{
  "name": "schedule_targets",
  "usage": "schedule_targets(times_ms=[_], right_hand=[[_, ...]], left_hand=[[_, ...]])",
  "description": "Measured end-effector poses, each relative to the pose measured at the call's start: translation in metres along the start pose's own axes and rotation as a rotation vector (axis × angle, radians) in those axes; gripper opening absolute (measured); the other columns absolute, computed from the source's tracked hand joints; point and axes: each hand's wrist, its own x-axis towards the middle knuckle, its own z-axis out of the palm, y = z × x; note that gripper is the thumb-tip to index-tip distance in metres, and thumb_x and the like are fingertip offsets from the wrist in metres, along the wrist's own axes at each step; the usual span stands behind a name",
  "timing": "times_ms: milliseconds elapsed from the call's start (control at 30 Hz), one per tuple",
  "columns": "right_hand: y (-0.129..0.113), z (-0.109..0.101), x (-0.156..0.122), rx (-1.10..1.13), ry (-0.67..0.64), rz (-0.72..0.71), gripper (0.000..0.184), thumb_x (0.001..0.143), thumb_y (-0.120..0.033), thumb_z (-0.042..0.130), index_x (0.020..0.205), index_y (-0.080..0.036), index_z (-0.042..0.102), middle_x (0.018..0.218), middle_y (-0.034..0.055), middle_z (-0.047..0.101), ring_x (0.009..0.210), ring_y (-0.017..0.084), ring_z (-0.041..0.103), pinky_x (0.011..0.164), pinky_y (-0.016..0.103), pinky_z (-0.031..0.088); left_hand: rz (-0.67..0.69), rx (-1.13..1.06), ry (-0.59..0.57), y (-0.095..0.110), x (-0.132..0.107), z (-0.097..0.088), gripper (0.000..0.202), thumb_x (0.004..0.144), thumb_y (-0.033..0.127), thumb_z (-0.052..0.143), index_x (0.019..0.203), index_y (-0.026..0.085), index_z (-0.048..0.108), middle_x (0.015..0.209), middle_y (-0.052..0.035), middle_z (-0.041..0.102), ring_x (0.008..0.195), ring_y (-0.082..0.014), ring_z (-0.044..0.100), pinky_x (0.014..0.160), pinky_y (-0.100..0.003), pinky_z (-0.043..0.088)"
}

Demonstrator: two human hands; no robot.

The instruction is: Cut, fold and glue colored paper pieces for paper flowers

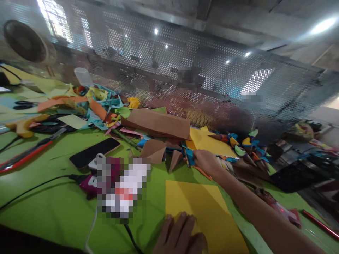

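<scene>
Your left hand lies flat and open on the near edge of the yellow sheet, while your right hand pinches a blue paper piece just beyond it. Both are probably light, thin and quick to crease, so take them by an edge or corner. The green table looks smooth and cluttered with paper scraps, and a perforated metal screen stands behind.

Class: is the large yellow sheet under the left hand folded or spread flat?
Spread flat: the yellow sheet lies smooth on the green table, no crease showing, with the left hand resting on its near edge.
</scene>
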Motion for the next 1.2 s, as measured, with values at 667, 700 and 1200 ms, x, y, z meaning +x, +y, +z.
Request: schedule_targets(times_ms=[667,700,1200], right_hand=[[0.062,0.020,-0.024,0.099,-0.067,-0.031,0.012,0.072,-0.018,0.062,0.079,-0.018,0.072,0.085,0.0081,0.075,0.083,0.023,0.066,0.066,0.027,0.037],[0.062,0.019,-0.023,0.096,-0.066,-0.032,0.013,0.071,-0.018,0.063,0.079,-0.018,0.072,0.085,0.0087,0.075,0.083,0.024,0.066,0.066,0.027,0.037],[0.023,0.004,0.022,0.095,-0.061,-0.034,0.016,0.074,-0.024,0.063,0.083,-0.018,0.075,0.084,0.0081,0.076,0.081,0.023,0.068,0.062,0.025,0.038]], left_hand=[[0.045,0.002,-0.057,-0.002,-0.009,0.001,0.018,0.098,0.033,0.049,0.107,0.030,0.064,0.121,0.0017,0.068,0.121,-0.0191,0.057,0.116,-0.041,0.030],[0.061,0.007,-0.055,-0.002,-0.009,0.001,0.018,0.098,0.033,0.050,0.108,0.030,0.064,0.121,0.0014,0.067,0.120,-0.0193,0.057,0.115,-0.041,0.031],[0.020,0.033,0.099,0.000,-0.008,0.017,0.014,0.096,0.035,0.053,0.102,0.032,0.065,0.115,0.0049,0.069,0.112,-0.0157,0.061,0.112,-0.036,0.035]])
